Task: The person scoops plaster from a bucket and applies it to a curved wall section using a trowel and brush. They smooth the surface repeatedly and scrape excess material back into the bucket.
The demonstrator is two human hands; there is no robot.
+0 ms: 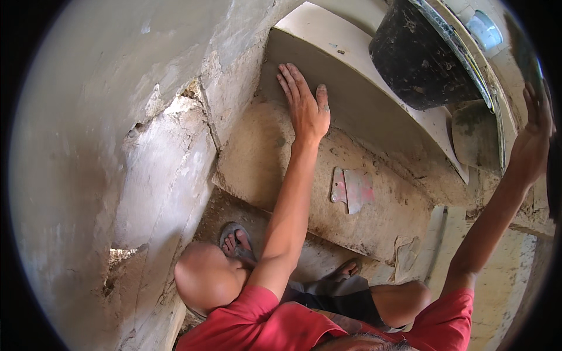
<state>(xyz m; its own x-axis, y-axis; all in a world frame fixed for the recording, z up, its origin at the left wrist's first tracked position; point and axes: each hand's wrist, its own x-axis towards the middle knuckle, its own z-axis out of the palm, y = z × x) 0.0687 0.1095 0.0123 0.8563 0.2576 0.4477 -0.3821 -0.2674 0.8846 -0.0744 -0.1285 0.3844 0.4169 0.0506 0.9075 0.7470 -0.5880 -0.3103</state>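
Observation:
My left hand (pixel 306 108) lies flat, fingers stretched, on the smooth grey plastered face (pixel 357 111) below a pale ledge (pixel 328 29). Its thumb stands apart from the fingers and has grey smears. Far to the right, my right hand (pixel 527 149) is raised at the picture's rim. Its fingers bend against a long dark object (pixel 552 169) that runs above and below the hand; the rim cuts it off, so its kind is unclear. Between my arms, two thin flat plates (pixel 353 190) with faded red patches lie overlapping on a dusty step.
A black bucket (pixel 418 58), splashed with grey, stands on the ledge. Beyond it is a light blue container (pixel 485 30). A rough wall (pixel 164 158) with broken plaster rises at the left. The dusty step (pixel 252 158) lies above my sandalled feet (pixel 237 241).

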